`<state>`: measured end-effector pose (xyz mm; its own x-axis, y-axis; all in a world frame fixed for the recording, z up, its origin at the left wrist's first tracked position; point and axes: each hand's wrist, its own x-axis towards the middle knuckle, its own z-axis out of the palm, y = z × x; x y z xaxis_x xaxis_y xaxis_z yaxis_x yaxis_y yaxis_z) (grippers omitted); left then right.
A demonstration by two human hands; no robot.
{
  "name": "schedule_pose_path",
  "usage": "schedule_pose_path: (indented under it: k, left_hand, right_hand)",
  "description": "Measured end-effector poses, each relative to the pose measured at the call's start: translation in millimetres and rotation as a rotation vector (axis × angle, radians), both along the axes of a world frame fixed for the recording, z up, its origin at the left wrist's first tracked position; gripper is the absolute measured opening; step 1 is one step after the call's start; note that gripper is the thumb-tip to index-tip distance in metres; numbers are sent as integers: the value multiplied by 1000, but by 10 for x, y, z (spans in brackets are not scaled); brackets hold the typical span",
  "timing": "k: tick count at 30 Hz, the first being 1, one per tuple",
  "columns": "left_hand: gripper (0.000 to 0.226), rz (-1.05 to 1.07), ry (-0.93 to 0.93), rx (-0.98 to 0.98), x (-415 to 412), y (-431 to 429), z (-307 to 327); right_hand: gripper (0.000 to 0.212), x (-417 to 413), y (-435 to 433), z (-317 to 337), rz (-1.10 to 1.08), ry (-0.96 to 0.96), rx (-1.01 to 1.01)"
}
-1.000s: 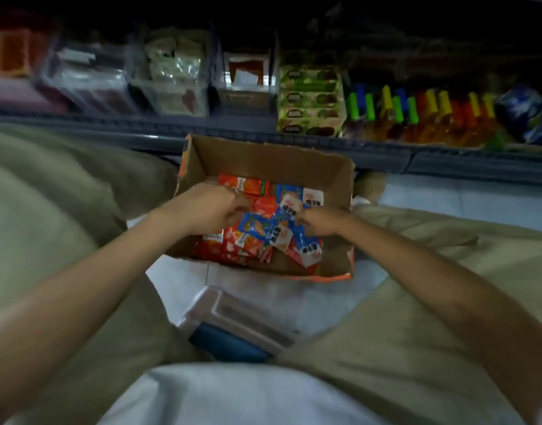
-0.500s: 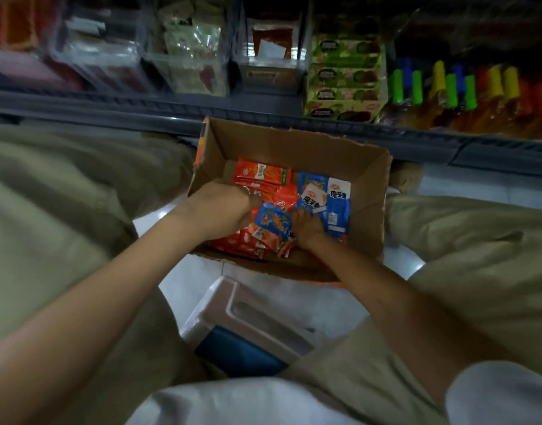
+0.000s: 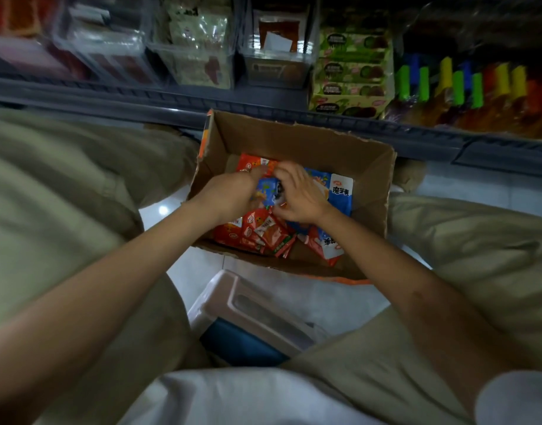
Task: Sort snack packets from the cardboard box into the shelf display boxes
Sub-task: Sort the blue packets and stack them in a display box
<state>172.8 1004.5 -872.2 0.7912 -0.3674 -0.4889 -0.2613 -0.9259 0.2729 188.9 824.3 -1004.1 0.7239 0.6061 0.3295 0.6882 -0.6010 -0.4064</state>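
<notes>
The right hand is seen with its grip curled narrow, finger and thumb closed, as far as the blur allows, on a blue packet at the centre of the frame; the left hand is laid just beside it with the knuckles up and the fingers bent down out of sight, so whether anything is held in that grip cannot be told. Both hands are sunk in the cardboard box, which is set on the floor at mid-frame; orange packets are heaped below the hands, and a blue-and-white packet is lying to the right. The shelf display boxes are ranged along the shelf across the upper part of the frame, well apart from the hands. The step in hand is judged to be the picking and separating of packets by colour; none is yet being carried to a display box. For the next move, one kind must be gathered cleanly, lifted over the box wall, and matched to the right display box.
</notes>
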Motion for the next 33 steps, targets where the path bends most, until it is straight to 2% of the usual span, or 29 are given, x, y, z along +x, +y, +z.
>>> schedule_pose_path:
  k: [2,4,6,8,9,10,11,13,14,15,17,22,25,29,31,33]
  left_hand:
    - [67,-7,-176,26,-17,-19,27]
    - [64,22,-301,2,-30,-3,65]
    - [54,99,-311,-87,-39,21,102]
    - [41,142,-311,-136,-46,36,120]
    - [34,145,-309,-149,-48,42,120]
    - [26,144,-305,-156,-47,46,119]
    - [20,140,-297,-158,-44,49,118]
    - [17,145,-279,-149,-50,52,109]
    - [17,154,-275,-138,-58,56,102]
    - [18,158,-273,-127,-63,60,96]
    - [20,155,-282,-108,-61,68,92]
    - [22,145,-282,-103,-39,53,85]
    - [21,144,-276,-87,-44,55,66]
    - [21,142,-269,-88,-32,41,65]
    - [21,152,-269,-86,-18,30,84]
    - [22,170,-278,-86,-2,23,104]
  right_hand:
    - [68,34,61,59,-138,-41,23]
    - [80,50,36,51,-438,117,4]
    - [73,34,-73,-62,-694,433,-123]
    - [54,-64,-197,-220,-761,898,-317]
    - [49,-148,-233,-263,-792,1108,-386]
    - [54,-253,-256,-319,-828,1218,-481]
    - [64,-351,-276,-373,-849,1248,-613]
    - [77,-531,-271,-475,-845,1099,-863]
    - [79,-600,-243,-476,-812,1052,-960]
    - [77,-641,-219,-467,-809,1054,-975]
    - [70,-638,-202,-484,-814,1092,-929]
    - [57,-574,-274,-562,-684,878,-943]
    - [53,-508,-365,-524,-691,804,-833]
    - [46,-270,-462,-323,-716,920,-687]
    - [47,-87,-474,-153,-656,1005,-666]
    - [37,114,-420,79,-555,1030,-510]
